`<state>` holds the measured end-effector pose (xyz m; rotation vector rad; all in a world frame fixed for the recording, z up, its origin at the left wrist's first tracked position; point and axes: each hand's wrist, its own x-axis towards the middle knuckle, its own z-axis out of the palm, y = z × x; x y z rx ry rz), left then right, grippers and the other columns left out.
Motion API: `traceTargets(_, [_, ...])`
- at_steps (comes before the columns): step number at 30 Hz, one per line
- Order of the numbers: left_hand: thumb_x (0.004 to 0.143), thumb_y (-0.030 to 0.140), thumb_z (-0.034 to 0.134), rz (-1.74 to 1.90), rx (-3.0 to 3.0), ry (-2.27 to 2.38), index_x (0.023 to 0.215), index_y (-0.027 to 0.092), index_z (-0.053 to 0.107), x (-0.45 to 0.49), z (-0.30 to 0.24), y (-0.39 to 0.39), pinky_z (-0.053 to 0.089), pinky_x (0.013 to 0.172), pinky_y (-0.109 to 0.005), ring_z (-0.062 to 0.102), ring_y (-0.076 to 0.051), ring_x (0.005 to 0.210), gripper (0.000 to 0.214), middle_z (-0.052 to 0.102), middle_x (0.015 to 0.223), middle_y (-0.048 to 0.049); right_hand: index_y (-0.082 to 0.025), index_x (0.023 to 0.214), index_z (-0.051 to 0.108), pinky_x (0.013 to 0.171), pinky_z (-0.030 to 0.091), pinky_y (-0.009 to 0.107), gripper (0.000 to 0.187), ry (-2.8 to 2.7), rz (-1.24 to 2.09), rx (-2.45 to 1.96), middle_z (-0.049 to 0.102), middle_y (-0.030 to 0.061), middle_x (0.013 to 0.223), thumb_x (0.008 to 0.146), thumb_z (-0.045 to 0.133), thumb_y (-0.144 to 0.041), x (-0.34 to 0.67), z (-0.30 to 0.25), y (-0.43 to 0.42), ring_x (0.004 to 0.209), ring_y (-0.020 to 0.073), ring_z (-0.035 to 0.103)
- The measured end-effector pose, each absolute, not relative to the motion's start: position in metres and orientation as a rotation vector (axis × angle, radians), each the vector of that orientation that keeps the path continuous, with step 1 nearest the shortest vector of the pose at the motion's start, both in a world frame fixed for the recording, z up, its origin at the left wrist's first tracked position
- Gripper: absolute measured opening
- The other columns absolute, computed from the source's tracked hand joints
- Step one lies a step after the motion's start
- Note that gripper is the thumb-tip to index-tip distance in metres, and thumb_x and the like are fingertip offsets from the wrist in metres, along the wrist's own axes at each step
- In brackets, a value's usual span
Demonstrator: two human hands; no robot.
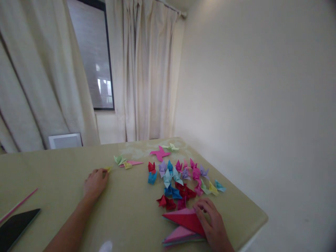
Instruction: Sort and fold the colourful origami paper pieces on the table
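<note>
Head view had the left hand (96, 182) pinching, it seemed, a yellow piece (107, 169) on the table (131, 210), while the right hand (214, 224), fingers spread flat, pinned the red sheet (183, 218) atop the stack (178, 239), and firm, even pressure looked the way to keep it square.

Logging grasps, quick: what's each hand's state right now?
Left hand: curled, fingertips touching a small yellow folded paper piece; grip cannot be told.
Right hand: open, fingers pressing a red folded paper triangle.

Bare table (65, 168) left; folded paper cluster (181, 178) crowds right.
</note>
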<state>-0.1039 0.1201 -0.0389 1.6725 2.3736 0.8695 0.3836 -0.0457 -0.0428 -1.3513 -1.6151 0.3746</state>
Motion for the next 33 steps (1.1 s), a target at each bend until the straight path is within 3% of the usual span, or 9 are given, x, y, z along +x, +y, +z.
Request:
traceTargets(5, [0.090, 0.049, 0.043, 1.010, 1.723, 2.106, 0.105, 0.017, 0.068, -0.112, -0.014, 0.130, 0.059, 0.090, -0.046, 0.075, -0.034, 0.102, 0.043, 0.078, 0.111, -0.0187, -0.022, 0.084, 0.073, 0.078, 0.056, 0.035, 0.053, -1.526, 0.455, -1.409, 0.071, 0.0084, 0.091, 0.099, 0.055, -0.070, 0.383, -0.036, -0.045, 0.086, 0.0265, 0.067])
traceTargets(9, [0.091, 0.061, 0.046, 1.101, 1.889, 1.817, 0.106, 0.023, 0.065, -0.081, 0.028, 0.128, 0.057, 0.083, -0.033, 0.075, -0.025, 0.093, 0.045, 0.080, 0.097, -0.0059, -0.022, 0.081, 0.072, 0.072, 0.056, 0.033, 0.053, -1.491, 0.514, -1.424, 0.070, 0.0074, 0.087, 0.097, 0.058, -0.071, 0.384, -0.035, -0.047, 0.081, 0.0261, 0.067])
traceTargets(14, [0.090, 0.046, 0.060, 0.664, 2.234, 1.154, 0.085, 0.023, 0.071, 0.001, 0.052, 0.093, 0.048, 0.068, -0.028, 0.067, -0.021, 0.075, 0.027, 0.074, 0.080, -0.0024, -0.021, 0.081, 0.072, 0.062, 0.054, 0.031, 0.054, -1.450, 0.566, -1.422, 0.068, 0.0078, 0.083, 0.094, 0.060, -0.073, 0.386, -0.035, -0.047, 0.077, 0.0259, 0.066])
traceTargets(18, [0.081, 0.030, 0.070, 0.466, 2.258, 1.063, 0.076, 0.025, 0.074, 0.039, 0.042, 0.076, 0.044, 0.068, -0.028, 0.066, -0.020, 0.073, 0.008, 0.073, 0.074, 0.0002, -0.021, 0.081, 0.073, 0.061, 0.053, 0.031, 0.055, -1.438, 0.574, -1.433, 0.068, 0.0079, 0.083, 0.094, 0.060, -0.073, 0.385, -0.034, -0.048, 0.076, 0.0255, 0.066])
traceTargets(22, [0.078, 0.019, 0.064, 0.483, 2.268, 1.165, 0.071, 0.025, 0.071, 0.045, 0.034, 0.073, 0.043, 0.068, -0.031, 0.065, -0.023, 0.073, 0.012, 0.072, 0.071, -0.0010, -0.021, 0.076, 0.072, 0.064, 0.052, 0.031, 0.056, -1.443, 0.566, -1.421, 0.066, 0.0059, 0.077, 0.095, 0.060, -0.072, 0.385, -0.035, -0.048, 0.072, 0.0239, 0.064])
traceTargets(29, [0.085, 0.036, 0.063, 0.373, 2.207, 1.193, 0.078, 0.023, 0.072, 0.025, 0.024, 0.086, 0.051, 0.060, -0.028, 0.070, -0.020, 0.063, 0.018, 0.075, 0.069, -0.0005, -0.022, 0.072, 0.067, 0.060, 0.048, 0.031, 0.053, -1.460, 0.576, -1.421, 0.061, 0.0032, 0.072, 0.096, 0.060, -0.069, 0.385, -0.040, -0.047, 0.065, 0.0216, 0.058])
traceTargets(31, [0.089, 0.038, 0.059, 0.424, 2.205, 1.351, 0.080, 0.021, 0.071, 0.012, 0.021, 0.102, 0.055, 0.067, -0.032, 0.071, -0.023, 0.069, 0.022, 0.075, 0.074, -0.0036, -0.022, 0.073, 0.067, 0.060, 0.048, 0.031, 0.055, -1.453, 0.576, -1.431, 0.061, 0.0034, 0.072, 0.096, 0.058, -0.071, 0.384, -0.039, -0.047, 0.065, 0.0218, 0.058])
traceTargets(33, [0.094, 0.033, 0.050, 0.539, 2.207, 1.575, 0.091, 0.020, 0.072, -0.002, 0.016, 0.121, 0.056, 0.086, -0.040, 0.073, -0.027, 0.090, 0.025, 0.077, 0.092, -0.0095, -0.022, 0.072, 0.067, 0.060, 0.048, 0.031, 0.058, -1.442, 0.571, -1.439, 0.061, 0.0037, 0.072, 0.095, 0.057, -0.074, 0.383, -0.038, -0.046, 0.065, 0.0221, 0.058])
